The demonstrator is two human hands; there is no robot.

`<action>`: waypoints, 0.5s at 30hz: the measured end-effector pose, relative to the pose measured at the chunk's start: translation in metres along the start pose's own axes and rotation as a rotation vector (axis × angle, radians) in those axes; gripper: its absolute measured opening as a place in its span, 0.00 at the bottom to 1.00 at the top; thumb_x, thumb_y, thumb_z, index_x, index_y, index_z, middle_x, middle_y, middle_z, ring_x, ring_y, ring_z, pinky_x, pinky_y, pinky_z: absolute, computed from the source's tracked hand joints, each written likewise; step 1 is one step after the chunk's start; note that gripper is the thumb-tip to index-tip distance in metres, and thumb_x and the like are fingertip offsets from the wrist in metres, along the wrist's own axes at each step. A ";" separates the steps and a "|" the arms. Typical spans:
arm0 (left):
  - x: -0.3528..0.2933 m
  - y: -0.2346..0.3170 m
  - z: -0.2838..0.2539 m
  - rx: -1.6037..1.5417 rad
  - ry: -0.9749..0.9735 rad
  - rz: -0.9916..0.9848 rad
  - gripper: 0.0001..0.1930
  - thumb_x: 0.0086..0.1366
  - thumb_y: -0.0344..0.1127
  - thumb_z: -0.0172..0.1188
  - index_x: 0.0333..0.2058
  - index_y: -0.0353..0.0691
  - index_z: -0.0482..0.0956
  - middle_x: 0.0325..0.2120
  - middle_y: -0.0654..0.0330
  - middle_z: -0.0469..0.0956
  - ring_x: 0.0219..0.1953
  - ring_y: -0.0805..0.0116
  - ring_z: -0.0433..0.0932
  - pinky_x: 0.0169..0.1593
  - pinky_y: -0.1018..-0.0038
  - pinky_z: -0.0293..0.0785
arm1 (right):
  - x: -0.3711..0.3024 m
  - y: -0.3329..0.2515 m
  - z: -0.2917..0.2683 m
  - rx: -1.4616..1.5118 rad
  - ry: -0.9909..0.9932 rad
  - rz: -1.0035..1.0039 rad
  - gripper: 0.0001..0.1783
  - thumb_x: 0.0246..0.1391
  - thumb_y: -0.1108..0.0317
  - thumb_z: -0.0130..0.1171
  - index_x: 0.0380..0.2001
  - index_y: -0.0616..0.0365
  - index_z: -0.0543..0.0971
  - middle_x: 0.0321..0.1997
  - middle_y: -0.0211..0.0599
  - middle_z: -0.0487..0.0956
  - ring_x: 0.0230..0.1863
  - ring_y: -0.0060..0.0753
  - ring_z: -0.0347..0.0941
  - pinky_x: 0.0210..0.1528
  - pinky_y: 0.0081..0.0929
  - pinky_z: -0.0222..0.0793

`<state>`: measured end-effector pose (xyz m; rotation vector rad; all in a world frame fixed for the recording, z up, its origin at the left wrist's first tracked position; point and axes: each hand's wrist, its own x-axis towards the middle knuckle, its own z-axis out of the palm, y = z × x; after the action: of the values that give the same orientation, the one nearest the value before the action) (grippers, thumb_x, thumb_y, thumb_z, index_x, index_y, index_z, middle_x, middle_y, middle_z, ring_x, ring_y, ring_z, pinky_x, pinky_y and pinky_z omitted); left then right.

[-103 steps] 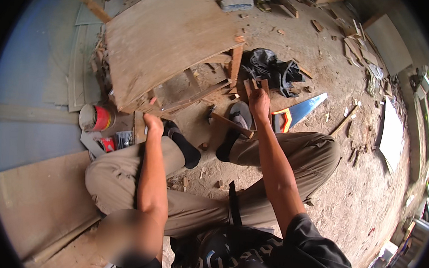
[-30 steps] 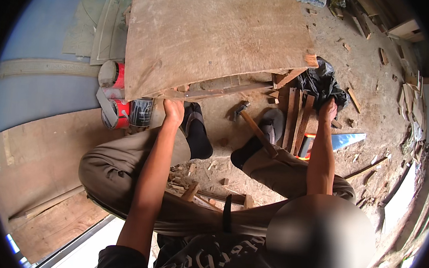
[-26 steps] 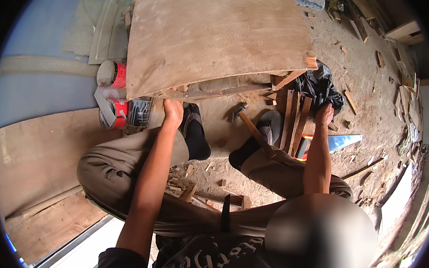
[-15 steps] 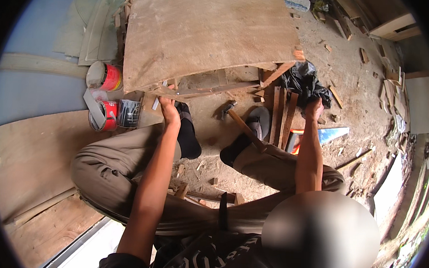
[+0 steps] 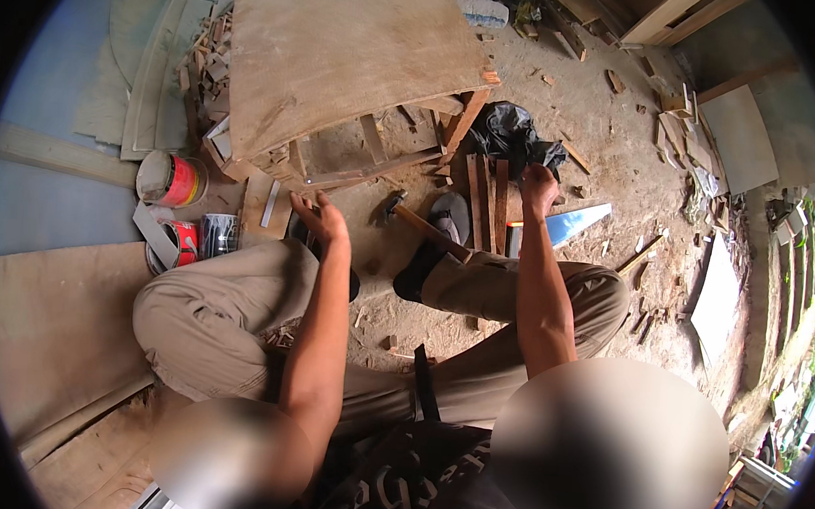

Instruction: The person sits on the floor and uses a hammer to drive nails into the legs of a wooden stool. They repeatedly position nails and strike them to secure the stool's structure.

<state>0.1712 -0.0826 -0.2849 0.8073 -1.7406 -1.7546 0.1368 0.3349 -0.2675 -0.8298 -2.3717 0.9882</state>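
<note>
My left hand (image 5: 321,221) is open, its fingers spread, just below the near edge of a plywood-topped wooden frame (image 5: 345,59); it holds nothing. My right hand (image 5: 538,190) has its fingers curled at the lower edge of a crumpled black plastic bag (image 5: 508,130) and seems to grip it. Between my hands, a hammer (image 5: 423,226) leans with its wooden handle on my right leg. Several narrow wooden strips (image 5: 486,199) lie beside my right foot. A handsaw (image 5: 573,223) with a bluish blade rests by my right wrist, its handle partly hidden behind the forearm.
Paint cans (image 5: 171,180) stand to the left, by a large sheet of plywood (image 5: 58,326). Wood offcuts (image 5: 614,81) and shavings litter the floor at right. A white panel (image 5: 718,287) and more boards (image 5: 683,15) lie along the far right and back.
My left hand has come off the frame's near edge and its fingers have opened. My right hand stays at the black bag. The whole view has shifted, showing more at the right.
</note>
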 end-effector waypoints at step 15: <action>-0.059 0.056 0.006 -0.116 -0.617 -0.711 0.15 0.67 0.50 0.61 0.44 0.46 0.82 0.37 0.66 0.82 0.38 0.74 0.78 0.44 0.74 0.73 | -0.182 -0.143 0.075 0.612 -0.822 -0.025 0.12 0.54 0.74 0.67 0.37 0.67 0.75 0.32 0.43 0.83 0.30 0.27 0.80 0.32 0.24 0.77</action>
<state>0.2044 -0.0365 -0.2269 0.9779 -1.8047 -2.7885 0.1728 0.0963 -0.2397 -0.1516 -2.3829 2.2053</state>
